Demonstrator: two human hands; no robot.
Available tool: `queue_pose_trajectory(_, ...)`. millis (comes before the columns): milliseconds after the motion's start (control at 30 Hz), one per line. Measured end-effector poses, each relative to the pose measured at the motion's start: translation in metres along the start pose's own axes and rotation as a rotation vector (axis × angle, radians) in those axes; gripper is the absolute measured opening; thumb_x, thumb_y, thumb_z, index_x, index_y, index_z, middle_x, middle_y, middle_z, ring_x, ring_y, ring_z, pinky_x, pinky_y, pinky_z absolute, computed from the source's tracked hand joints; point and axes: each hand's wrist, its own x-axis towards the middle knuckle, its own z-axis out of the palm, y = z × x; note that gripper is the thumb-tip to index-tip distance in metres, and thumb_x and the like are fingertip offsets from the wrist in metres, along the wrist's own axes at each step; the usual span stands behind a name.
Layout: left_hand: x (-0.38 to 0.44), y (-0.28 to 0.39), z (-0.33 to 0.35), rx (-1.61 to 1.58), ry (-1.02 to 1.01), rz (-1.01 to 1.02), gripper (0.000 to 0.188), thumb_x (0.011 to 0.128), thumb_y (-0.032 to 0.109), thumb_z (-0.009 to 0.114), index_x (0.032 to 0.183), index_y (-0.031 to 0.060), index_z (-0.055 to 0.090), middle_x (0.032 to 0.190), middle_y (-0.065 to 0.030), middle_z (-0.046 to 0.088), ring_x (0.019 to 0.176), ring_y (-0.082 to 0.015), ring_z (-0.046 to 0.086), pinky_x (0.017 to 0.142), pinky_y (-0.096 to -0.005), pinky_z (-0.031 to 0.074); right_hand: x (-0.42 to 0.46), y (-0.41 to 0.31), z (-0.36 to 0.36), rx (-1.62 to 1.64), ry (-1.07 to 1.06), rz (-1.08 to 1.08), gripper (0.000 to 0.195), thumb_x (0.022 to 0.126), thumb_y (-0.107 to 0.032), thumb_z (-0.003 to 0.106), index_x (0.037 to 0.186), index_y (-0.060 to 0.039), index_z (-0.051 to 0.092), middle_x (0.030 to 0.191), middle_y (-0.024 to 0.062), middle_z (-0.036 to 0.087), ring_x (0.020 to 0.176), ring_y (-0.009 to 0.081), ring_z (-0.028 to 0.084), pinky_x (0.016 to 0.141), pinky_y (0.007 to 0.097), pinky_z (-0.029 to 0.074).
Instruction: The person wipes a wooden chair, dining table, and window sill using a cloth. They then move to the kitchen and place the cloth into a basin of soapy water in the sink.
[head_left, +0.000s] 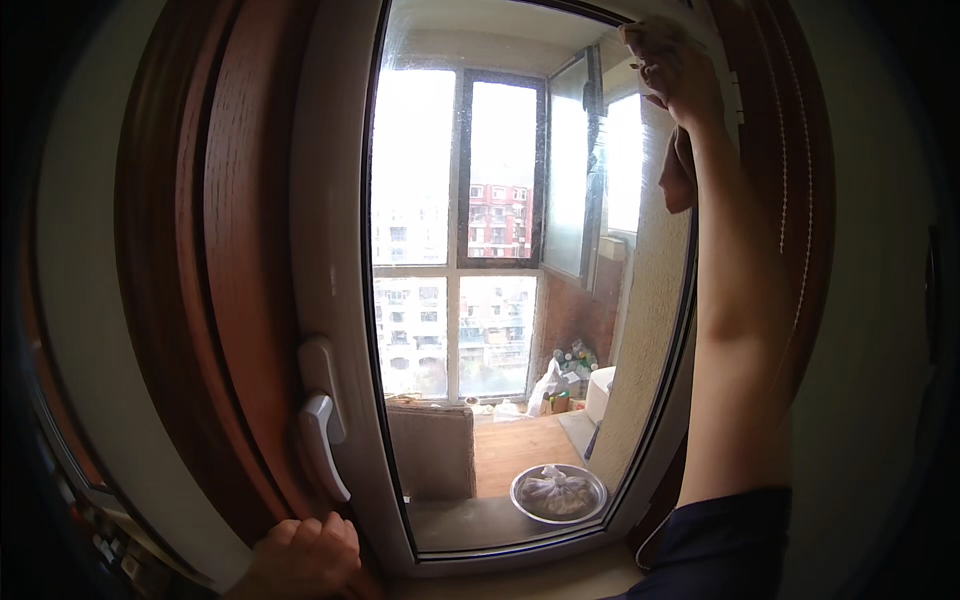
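My right hand (679, 79) is raised to the upper right corner of a glazed window sash, with a cloth (679, 172) bunched in it and pressed against the glass and frame; one end of the cloth hangs below the wrist. The glass pane (502, 337) has hazy smears. Low on the left, my left hand (311, 555) rests with curled fingers at the lower wooden frame, below the white window handle (324, 450); whether it holds anything is hidden.
Behind the glass, a metal bowl (559, 495) with a tied plastic bag stands on a ledge. Beyond are a cardboard sheet (431, 450), bags and bottles. A beaded chain (806, 187) hangs right of the window. Brown wooden trim (247, 225) borders the left side.
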Motion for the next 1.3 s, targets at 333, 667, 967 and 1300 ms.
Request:
queue_pose_trajectory(333, -0.006, 0.005, -0.005, 0.016, -0.077, -0.020, 0.022, 0.087, 0.022, 0.060, 0.102, 0.0084, 0.067, 0.105, -0.0029, 0.063, 0.089, -0.0149, 0.059, 0.081, -0.0320, 0.043, 0.005, -0.077, 0.121, -0.580, 0.156, -0.337, 0.044, 0.092, -0.042, 0.060, 0.113, -0.0043, 0.064, 0.103, 0.0085, 0.071, 0.099, 0.0186, 0.067, 0.089, 0.0368, 0.053)
queue_pose_trajectory(667, -0.012, 0.002, 0.006, -0.102, 0.055, 0.001, 0.023, 0.086, 0.018, 0.059, 0.102, 0.0027, 0.066, 0.102, -0.0087, 0.065, 0.086, -0.0206, 0.061, 0.083, -0.0356, 0.046, -0.013, -0.096, 0.173, 0.495, -0.220, -0.316, 0.034, 0.076, -0.029, 0.068, 0.106, -0.0135, 0.068, 0.114, 0.0068, 0.066, 0.108, 0.0265, 0.063, 0.095, 0.0385, 0.050)
queue_pose_trajectory(967, -0.041, 0.009, 0.046, -0.013, -0.020, -0.048, 0.029, 0.098, 0.032, 0.042, 0.098, 0.0090, 0.059, 0.099, -0.0053, 0.058, 0.081, -0.0201, 0.054, 0.075, -0.0396, 0.040, -0.043, -0.022, -0.010, 0.006, -0.073, -0.226, 0.031, 0.080, -0.022, 0.065, 0.108, -0.0085, 0.067, 0.111, 0.0104, 0.067, 0.109, 0.0293, 0.061, 0.096, 0.0416, 0.047)
queue_pose_trajectory(1300, -0.025, 0.013, 0.051, -0.083, 0.033, -0.052, 0.029, 0.096, 0.027, 0.043, 0.104, 0.0032, 0.059, 0.103, -0.0104, 0.058, 0.082, -0.0254, 0.055, 0.076, -0.0454, 0.041, -0.250, -0.012, -0.019, -0.534, 0.261, -0.389, 0.036, 0.081, -0.023, 0.064, 0.110, -0.0030, 0.065, 0.120, 0.0199, 0.062, 0.114, 0.0385, 0.058, 0.101, 0.0506, 0.044)
